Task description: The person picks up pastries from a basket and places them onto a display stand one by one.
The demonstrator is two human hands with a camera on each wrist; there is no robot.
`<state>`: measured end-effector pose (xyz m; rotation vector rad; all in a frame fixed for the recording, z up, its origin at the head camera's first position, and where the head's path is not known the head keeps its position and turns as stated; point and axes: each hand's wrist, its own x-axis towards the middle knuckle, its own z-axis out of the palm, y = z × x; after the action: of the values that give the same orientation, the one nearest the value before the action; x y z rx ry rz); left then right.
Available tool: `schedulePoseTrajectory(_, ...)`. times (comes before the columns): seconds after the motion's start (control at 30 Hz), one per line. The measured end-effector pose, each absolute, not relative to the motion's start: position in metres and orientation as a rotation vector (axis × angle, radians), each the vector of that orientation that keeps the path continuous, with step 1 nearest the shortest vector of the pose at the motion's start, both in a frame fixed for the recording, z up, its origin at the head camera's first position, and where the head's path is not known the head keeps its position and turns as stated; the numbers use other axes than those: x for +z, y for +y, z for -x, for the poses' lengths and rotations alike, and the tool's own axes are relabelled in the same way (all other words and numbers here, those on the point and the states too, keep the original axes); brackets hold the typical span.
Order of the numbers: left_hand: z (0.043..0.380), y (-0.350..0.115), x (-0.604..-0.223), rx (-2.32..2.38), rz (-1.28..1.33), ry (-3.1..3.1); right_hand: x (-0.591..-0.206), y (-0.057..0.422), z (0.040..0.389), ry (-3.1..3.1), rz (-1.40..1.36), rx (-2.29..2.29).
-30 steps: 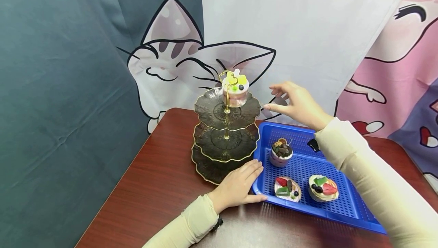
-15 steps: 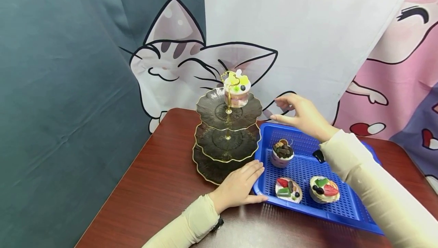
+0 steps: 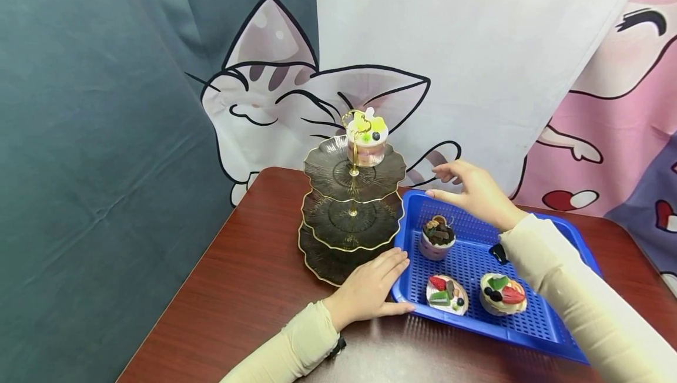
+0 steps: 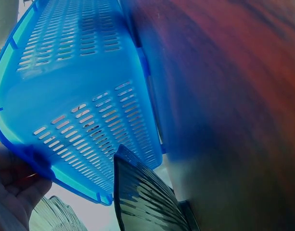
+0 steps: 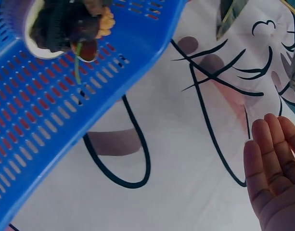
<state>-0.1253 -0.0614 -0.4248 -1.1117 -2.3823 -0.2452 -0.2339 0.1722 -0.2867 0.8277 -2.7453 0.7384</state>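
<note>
My left hand [image 3: 368,288] holds the near-left corner of a blue plastic basket [image 3: 486,329], fingers over the side rim and thumb at the front rim. Above the basket's back edge hovers my right hand [image 3: 473,194], holding nothing, its fingers loosely bent. The right wrist view shows that hand's fingers [image 5: 272,159] in the air. Left of the basket stands a three-tier dark stand with gold edges [image 3: 338,186]. A cup dessert with yellow fruit and a blueberry [image 3: 367,147] sits on its top tier, beside the gold handle [image 3: 355,157].
Inside the basket are a chocolate-topped cup [image 3: 436,242] and two fruit-topped desserts, one left [image 3: 447,296] and one right [image 3: 502,295]. The lower tiers [image 3: 330,224] hold nothing visible. A printed cloth [image 3: 381,30] hangs behind the reddish wooden table [image 3: 227,295].
My right hand has moved down and to the right, away from the top of the stand toward the basket. My left hand stays at the basket corner, and the dessert on the stand stays put.
</note>
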Motion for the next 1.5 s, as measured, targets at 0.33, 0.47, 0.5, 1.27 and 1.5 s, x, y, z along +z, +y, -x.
schedulePoseTrajectory(0.33,0.125,-0.061,-0.425,-0.239,1.115,-2.394,-0.304,0.182,0.235,-2.732,-0.847,0.745)
schedulePoseTrajectory(0.47,0.125,-0.061,-0.426,-0.238,1.115,-2.405,-0.308,0.185,0.236,-2.771,-0.826,0.765)
schedulePoseTrajectory(0.5,0.125,-0.061,-0.426,-0.237,1.115,-2.405,-0.308,0.186,0.235,-2.787,-0.816,0.765)
schedulePoseTrajectory(1.27,0.127,-0.062,-0.426,-0.247,1.12,-2.379,-0.332,0.203,0.239,-2.851,-0.799,0.726)
schedulePoseTrajectory(1.5,0.126,-0.061,-0.426,-0.245,1.117,-2.384,-0.338,0.21,0.238,-2.897,-0.799,0.725)
